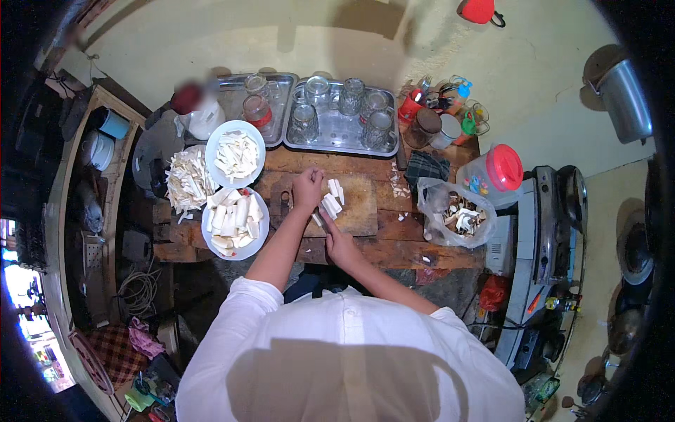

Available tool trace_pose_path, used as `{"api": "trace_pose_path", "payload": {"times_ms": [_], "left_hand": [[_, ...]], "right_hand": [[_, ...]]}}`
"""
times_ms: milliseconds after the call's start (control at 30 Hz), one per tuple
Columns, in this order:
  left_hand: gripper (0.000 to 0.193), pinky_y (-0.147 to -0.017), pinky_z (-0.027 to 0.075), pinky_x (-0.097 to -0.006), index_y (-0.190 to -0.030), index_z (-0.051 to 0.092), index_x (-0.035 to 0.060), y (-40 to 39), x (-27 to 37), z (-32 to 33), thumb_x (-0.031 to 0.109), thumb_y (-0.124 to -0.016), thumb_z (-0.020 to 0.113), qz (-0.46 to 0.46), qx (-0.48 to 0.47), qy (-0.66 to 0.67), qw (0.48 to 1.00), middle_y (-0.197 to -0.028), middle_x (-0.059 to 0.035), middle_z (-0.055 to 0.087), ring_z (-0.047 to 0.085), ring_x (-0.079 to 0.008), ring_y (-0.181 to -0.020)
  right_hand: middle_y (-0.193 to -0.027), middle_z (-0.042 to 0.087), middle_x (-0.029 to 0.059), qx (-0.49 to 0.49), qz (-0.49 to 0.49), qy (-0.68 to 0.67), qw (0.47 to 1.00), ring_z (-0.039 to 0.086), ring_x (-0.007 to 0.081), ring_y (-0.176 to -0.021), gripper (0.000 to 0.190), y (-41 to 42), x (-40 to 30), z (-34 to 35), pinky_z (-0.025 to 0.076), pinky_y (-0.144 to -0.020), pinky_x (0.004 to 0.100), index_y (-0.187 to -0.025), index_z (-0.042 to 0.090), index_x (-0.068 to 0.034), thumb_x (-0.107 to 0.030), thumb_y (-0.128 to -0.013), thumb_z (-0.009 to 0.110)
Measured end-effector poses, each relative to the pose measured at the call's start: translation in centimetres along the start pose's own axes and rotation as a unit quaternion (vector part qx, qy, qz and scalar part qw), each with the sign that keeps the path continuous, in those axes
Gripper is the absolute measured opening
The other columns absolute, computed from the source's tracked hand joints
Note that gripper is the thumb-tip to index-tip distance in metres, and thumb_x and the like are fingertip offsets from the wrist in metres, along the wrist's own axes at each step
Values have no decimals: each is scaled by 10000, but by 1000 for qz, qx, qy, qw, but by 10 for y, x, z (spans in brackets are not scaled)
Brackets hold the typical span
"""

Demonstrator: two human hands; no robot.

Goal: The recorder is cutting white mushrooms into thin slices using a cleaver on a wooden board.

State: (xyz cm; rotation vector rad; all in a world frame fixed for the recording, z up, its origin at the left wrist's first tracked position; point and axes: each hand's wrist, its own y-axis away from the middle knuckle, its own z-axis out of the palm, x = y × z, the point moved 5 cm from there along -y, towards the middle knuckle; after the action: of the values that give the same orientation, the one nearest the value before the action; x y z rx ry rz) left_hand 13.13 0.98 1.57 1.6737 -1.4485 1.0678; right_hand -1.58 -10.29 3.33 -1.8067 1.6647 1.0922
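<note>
A knife [329,221] is in my right hand [341,249], at the near part of a wooden cutting board [363,213]. Its blade lies beside cut sticks of a peeled white root, probably cassava [331,205]. My left hand [307,189] is over the board's left part, just left of the sticks, its fingers curled; whether they pinch anything is hidden. Left of the board, a white bowl [205,240] holds thick peeled chunks [232,219]. Behind it, another white bowl [210,138] carries thin cut strips [236,154]. More strips [189,179] are heaped at the far left.
Metal trays [343,146] with upturned glass mugs [305,122] stand along the wall. On the right are a plastic bag of peelings [457,219], a red-lidded plastic container [488,174], a dark cloth [427,166] and jars [423,129]. Small scraps [399,184] dot the wooden table [395,253].
</note>
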Motion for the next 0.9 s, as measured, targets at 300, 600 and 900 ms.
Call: {"api": "trace_pose_path", "payload": {"times_ms": [300,600,900], "left_hand": [[167,-546,454,-292,-875,674,3,10,-10,-23,166,-875,638,19,38,78,996,-650,-92,637,590,-124,-575],[170,-537,453,-336,-852,678,21,4,-7,-17,187,-854,640,5,8,-21,1000,-609,-103,587,570,-191,-546],[194,-528,451,-373,-815,667,15,-4,20,-15,209,-827,664,60,7,-13,998,-586,-129,573,576,-258,-526]], "right_hand": [[-729,597,292,-36,8,44,998,625,452,-692,652,7,-8,14,480,-641,560,-1467,251,-320,-57,-904,447],[-780,600,314,-31,-9,61,998,615,472,-730,632,3,-9,1,478,-656,567,-1462,255,-336,-100,-915,464],[-921,605,341,-3,-16,-15,1000,585,502,-859,614,3,-13,-6,484,-772,531,-1468,275,-251,-84,-912,476]]}}
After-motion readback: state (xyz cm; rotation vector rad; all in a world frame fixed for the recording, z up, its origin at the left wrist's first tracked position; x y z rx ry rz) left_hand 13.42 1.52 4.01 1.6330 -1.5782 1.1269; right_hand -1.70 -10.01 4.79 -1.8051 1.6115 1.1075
